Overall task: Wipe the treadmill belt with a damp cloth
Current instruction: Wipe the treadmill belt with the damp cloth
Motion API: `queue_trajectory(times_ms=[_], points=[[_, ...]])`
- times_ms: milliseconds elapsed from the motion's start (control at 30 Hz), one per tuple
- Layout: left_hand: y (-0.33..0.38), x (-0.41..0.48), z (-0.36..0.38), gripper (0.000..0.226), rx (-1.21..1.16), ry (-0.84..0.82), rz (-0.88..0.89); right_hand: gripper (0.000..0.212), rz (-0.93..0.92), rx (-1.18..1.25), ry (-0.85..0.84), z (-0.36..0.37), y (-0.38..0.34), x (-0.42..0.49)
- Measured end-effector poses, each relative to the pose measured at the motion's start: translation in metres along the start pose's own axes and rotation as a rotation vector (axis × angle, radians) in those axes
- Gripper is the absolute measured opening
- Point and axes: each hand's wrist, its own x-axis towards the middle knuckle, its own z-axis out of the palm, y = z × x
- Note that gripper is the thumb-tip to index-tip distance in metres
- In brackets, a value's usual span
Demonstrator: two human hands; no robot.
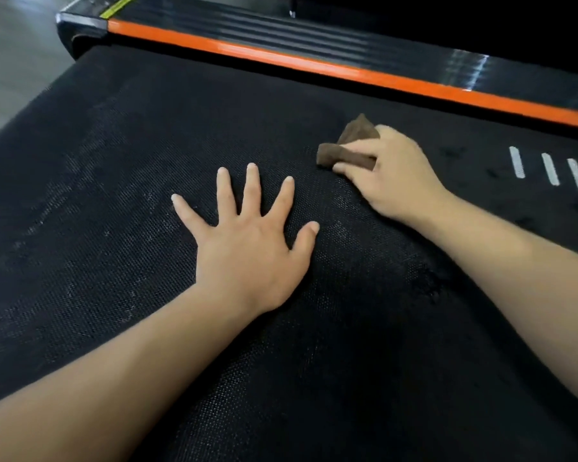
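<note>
Both hands rest on the treadmill belt (347,328): your left hand (251,258) flat and open, your right hand (394,175) clutching the brown cloth (344,150) far right, near the orange rail (281,58). You're likely mid-wipe; next, sweep the cloth left over the dusty streaks (64,195).

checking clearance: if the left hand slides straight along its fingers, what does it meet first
The left hand likely crosses bare belt to the orange side rail, missing the cloth.

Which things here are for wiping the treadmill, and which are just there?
For the job: brown cloth, gripped by the right hand; treadmill belt; left hand, flat on the belt.
Just there: orange side rail; white stripes; grey floor.
</note>
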Motion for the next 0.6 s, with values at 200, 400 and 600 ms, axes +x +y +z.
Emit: queue_trajectory(times_ms=[200, 400, 600], points=[[-0.001, -0.001, 0.003, 0.073, 0.003, 0.035, 0.02, 0.027, 0.287, -0.066, 0.143, 0.0, 0.032, 0.082], [0.0, -0.001, 0.002, 0.075, 0.007, 0.047, 0.031, 0.021, 0.017, -0.042, 0.051, 0.011, 0.005, 0.059], [-0.002, -0.003, 0.003, 0.075, -0.01, 0.053, 0.037, 0.021, 0.252, -0.121, 0.139, 0.012, 0.018, 0.095]])
